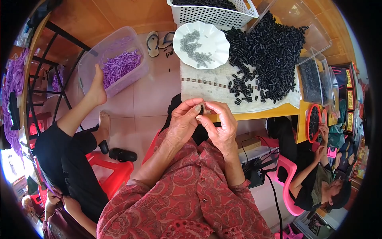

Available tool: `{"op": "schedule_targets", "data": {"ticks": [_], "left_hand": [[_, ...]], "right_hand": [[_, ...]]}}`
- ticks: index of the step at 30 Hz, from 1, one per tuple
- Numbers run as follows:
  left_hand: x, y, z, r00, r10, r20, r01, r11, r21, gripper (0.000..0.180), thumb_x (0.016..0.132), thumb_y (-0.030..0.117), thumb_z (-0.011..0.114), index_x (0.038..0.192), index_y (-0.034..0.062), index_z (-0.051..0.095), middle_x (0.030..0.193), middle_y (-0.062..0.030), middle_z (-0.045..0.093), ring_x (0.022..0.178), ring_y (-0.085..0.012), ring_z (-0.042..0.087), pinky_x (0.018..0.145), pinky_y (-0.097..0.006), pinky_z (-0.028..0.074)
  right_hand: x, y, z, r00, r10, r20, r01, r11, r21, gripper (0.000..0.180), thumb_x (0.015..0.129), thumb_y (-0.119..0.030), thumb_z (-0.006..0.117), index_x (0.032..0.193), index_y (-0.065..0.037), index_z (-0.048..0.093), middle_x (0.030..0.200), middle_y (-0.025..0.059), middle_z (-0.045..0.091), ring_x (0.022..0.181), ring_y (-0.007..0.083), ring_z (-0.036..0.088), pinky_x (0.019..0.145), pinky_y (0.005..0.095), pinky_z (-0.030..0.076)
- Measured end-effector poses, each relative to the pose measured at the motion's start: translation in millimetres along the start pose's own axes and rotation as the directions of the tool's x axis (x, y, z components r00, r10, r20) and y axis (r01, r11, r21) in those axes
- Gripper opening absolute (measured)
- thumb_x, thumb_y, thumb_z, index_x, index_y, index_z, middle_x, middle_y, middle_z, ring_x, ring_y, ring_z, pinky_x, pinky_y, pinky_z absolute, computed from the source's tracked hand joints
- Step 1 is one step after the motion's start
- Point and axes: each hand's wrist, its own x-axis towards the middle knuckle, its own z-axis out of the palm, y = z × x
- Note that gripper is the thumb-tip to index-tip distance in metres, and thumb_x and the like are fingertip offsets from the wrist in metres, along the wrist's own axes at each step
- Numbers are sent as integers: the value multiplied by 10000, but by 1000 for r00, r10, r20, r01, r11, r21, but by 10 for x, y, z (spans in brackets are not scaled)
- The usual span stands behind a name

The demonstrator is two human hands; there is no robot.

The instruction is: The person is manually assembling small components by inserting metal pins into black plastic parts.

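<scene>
Between my two hands, in front of the table's near edge, is a small black tube-like piece (201, 110). My left hand (184, 121) pinches it between thumb and fingertips. From the other side, the thumb and forefinger of my right hand (221, 126) close on the same piece. Beyond them on the table lies a big heap of similar black pieces (274, 59), with several strays at its near left edge. Left of the heap, a white scalloped plate (217, 46) carries a scatter of small clear pieces (191, 47).
A white perforated basket (211, 15) of black pieces stands at the back. Clear plastic boxes (316, 77) line the table's right side. On the floor at left is a clear tub (137, 81) of purple strips. One person (75, 159) sits at left, another (318, 175) at right by a red-rimmed tray (314, 122).
</scene>
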Motion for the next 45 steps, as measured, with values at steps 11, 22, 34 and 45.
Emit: {"op": "schedule_targets", "data": {"ticks": [11,22,34,45], "left_hand": [[2,11,-25,1000,-29,-12,29,999,16,228,939,0,547,1152,-14,628,1031,-82,655,909,-161,613,836,-296,506],[-4,233,36,955,-137,264,90,979,185,448,905,101,653,1320,-14,527,1075,-50,615,958,-138,595,855,-278,491],[28,212,-162,950,-168,263,36,896,443,544,788,69,769,1285,0,560,1001,-13,605,886,-96,582,791,-240,497],[-5,218,-74,956,-128,263,7,909,417,546,752,26,780,1255,-30,573,1013,-20,609,919,-105,573,815,-253,485]], "right_hand": [[-3,76,-17,997,-59,45,60,998,-20,387,691,-1,808,1035,4,631,908,117,670,777,227,633,696,308,511],[24,75,-117,991,-137,1,137,988,-71,387,681,0,795,1018,-19,607,804,82,643,678,233,602,625,338,459],[-30,40,-109,990,-137,28,140,985,-97,387,689,7,789,1024,-20,596,773,81,619,670,238,596,611,335,458],[-95,46,-64,997,-71,-10,71,997,-6,392,705,22,786,1044,-26,595,759,84,607,649,214,587,564,304,471]]}}
